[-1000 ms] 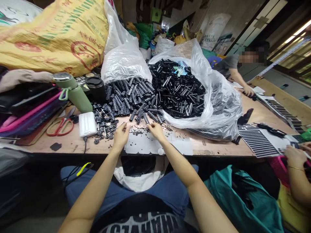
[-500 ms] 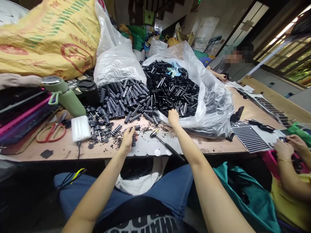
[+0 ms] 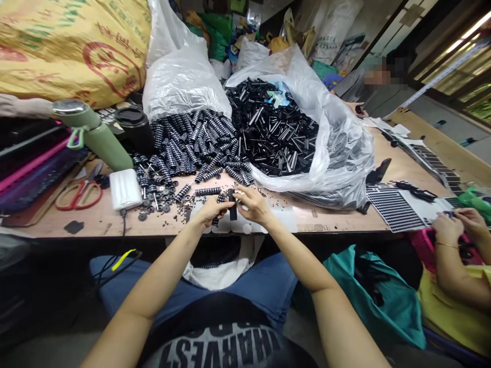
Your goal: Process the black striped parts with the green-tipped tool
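Observation:
My left hand (image 3: 213, 210) is closed round a short checkered black-and-white cylinder (image 3: 216, 221), mostly covered by the fingers. Its thumb reaches a dark upright plastic piece (image 3: 233, 210) between my two hands. My right hand (image 3: 251, 203) is closed, its fingertips pinching at the top of that dark piece. What else lies within the right fingers is hidden. Just behind my hands another checkered cylinder (image 3: 207, 191) lies on the table. Many more checkered cylinders (image 3: 184, 148) are heaped beyond, beside a clear plastic bag (image 3: 333, 179) full of black plastic pieces (image 3: 276, 133).
On the left are red-handled scissors (image 3: 80, 197), a white box with a cable (image 3: 126, 189), a green flask (image 3: 103, 140) and a black lidded cup (image 3: 134, 128). Small black discs (image 3: 164, 202) lie scattered. A co-worker's hands (image 3: 456, 225) are at the right, beside a patterned sheet (image 3: 395, 209).
My right hand has come from the bag's edge to my left hand, and the dark piece now shows between them. The hammer seen on the table before is out of sight. The view has tilted down.

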`<state>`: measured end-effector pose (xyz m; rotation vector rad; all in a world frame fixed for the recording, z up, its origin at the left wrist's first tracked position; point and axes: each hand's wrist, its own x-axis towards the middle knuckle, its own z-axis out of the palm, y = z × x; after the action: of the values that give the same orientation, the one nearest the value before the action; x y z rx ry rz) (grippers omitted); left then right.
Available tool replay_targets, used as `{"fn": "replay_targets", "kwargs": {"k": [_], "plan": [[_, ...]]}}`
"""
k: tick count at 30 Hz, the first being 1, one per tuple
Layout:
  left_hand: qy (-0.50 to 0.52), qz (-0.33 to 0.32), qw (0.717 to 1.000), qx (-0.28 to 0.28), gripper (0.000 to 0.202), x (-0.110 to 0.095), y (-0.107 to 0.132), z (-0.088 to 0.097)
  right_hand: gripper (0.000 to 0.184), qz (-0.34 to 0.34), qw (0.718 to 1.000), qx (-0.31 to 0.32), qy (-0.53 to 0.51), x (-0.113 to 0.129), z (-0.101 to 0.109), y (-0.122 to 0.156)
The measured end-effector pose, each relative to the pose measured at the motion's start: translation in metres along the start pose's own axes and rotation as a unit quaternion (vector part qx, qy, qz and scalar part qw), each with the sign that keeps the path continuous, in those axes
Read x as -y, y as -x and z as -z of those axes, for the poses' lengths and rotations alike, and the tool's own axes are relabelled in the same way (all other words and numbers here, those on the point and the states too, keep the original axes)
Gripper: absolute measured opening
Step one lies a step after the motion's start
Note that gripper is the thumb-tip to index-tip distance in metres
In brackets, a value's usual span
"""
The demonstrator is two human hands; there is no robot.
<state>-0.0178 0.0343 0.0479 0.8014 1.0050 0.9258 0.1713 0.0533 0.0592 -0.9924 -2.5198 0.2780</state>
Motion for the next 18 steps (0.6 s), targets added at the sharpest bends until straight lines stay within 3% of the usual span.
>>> {"fn": "replay_targets", "kwargs": {"k": [3,4,7,13,18], "plan": [[-0.040,-0.036,0.998,-0.039,0.037,0.005,0.002,0.000,0.099,-0.012,0.999,0.021,-0.044,0.016,0.002,-0.002],[-0.057,-0.041,0.997,-0.040,0.037,0.007,0.002,0.001,0.110,-0.016,0.998,0.037,-0.052,0.020,0.001,-0.002],[-0.075,-0.054,0.995,-0.040,0.036,0.013,0.001,0.002,0.116,-0.048,0.996,0.045,-0.063,0.024,-0.004,-0.003],[0.031,-0.105,0.992,-0.069,0.040,0.018,0.006,0.004,0.124,-0.098,0.985,0.006,-0.139,0.025,-0.020,0.015],[0.053,-0.073,0.992,-0.093,0.046,0.013,0.012,-0.004,0.126,-0.062,0.980,-0.032,-0.186,0.043,-0.021,0.023]]}}
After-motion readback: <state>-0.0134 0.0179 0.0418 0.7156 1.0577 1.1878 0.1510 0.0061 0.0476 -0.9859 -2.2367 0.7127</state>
